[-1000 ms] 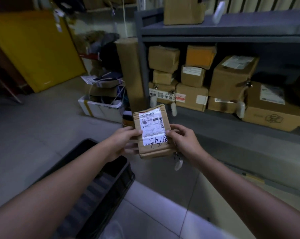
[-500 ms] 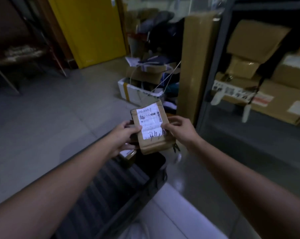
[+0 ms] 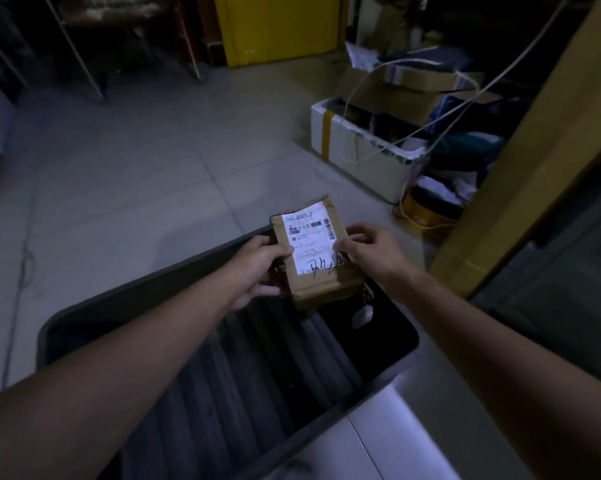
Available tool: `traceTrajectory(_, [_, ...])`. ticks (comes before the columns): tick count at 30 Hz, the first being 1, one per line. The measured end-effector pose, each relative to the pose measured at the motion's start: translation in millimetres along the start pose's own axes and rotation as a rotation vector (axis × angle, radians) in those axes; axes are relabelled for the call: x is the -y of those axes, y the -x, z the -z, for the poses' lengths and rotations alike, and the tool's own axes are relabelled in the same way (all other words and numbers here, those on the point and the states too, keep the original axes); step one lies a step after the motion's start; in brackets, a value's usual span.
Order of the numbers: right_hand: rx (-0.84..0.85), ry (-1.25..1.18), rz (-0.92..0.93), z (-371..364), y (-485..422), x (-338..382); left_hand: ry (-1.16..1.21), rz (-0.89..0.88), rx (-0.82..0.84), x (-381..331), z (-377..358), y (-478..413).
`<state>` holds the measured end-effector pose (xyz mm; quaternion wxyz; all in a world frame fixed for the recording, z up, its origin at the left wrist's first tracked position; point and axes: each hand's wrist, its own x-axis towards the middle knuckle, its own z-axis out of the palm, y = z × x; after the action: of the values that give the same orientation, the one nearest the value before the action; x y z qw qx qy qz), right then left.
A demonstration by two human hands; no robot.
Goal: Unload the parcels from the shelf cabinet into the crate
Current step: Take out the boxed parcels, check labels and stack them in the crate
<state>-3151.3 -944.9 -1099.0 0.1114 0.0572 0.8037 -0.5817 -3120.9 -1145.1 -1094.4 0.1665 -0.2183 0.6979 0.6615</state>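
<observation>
Head view: two bare forearms reach over a dark plastic crate with a ribbed floor [image 3: 136,303], which stands on the grey tiled floor [image 3: 136,168].
Parcel: a small brown cardboard parcel with a white shipping label [image 3: 314,251] is held above the crate's far end, label facing up.
Left: the left hand [image 3: 261,268] grips the parcel's left edge, fingers curled beneath.
Right: the right hand [image 3: 371,251] pinches the right edge, thumb on the label.
Beyond: a white foam box with a yellow tape band [image 3: 361,157] sits well apart from the crate.
</observation>
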Motion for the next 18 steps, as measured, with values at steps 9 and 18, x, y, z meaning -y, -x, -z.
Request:
traceTrajectory(9, [0.065,0.189,-0.034,-30.8,-52.7,-23.7,0.072,0.076,-0.02,40.5,9.0,-58.5])
traceTrajectory(18, [0.065,0.52,0.043,-41.6,-86.8,-27.3,0.11,0.116,-0.053,55.7,9.9,-89.2])
